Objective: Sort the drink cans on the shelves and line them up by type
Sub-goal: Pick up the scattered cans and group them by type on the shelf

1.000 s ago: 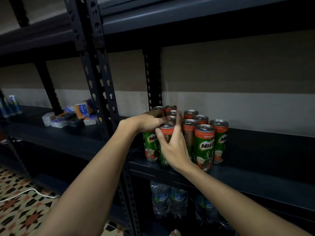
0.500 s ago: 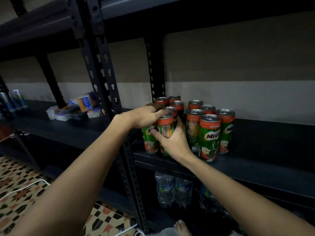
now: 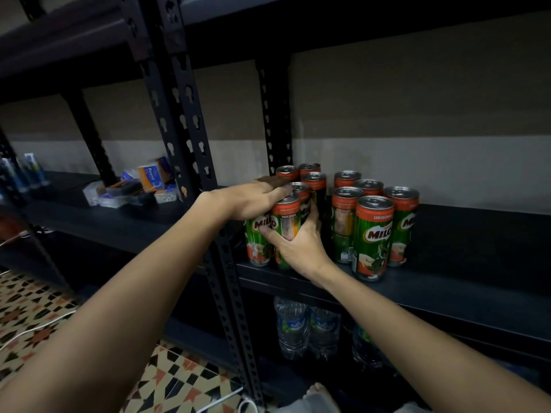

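**Milo cans nearly grouped, left cluster not yet squared up**

From my seat at the far end of the feed, the job looks well advanced. Every drink can I can see on the shelf (image 3: 447, 234) carries the same green and red Milo livery, so the sorting by type seems done here; I see no other kind mixed in, though the cans at the back show only their tops.

The right-hand group (image 3: 372, 222) stands upright in tidy short rows, five cans with the front can (image 3: 371, 238) closest to the shelf edge. These look finished to me.

The left-hand group (image 3: 286, 216) is where my hands are. My left hand (image 3: 253, 201) lies over the can tops with its fingers curled down round the top of the left front can (image 3: 258, 236). My right hand (image 3: 301, 245) wraps the middle front can (image 3: 284, 231) from the right side, thumb across its face and fingers curled round behind it. Both cans stand on the shelf, touching each other, just beside the slotted upright post (image 3: 208, 204).

What I judge is left: closing the dark gap between the two groups, and straightening the left cans so their rows match the right ones. The far left shelf (image 3: 59, 216) holds small boxes (image 3: 152, 177) and packets rather than cans, as far as the dim light lets me tell, and bottled water (image 3: 293, 326) sits on the level below
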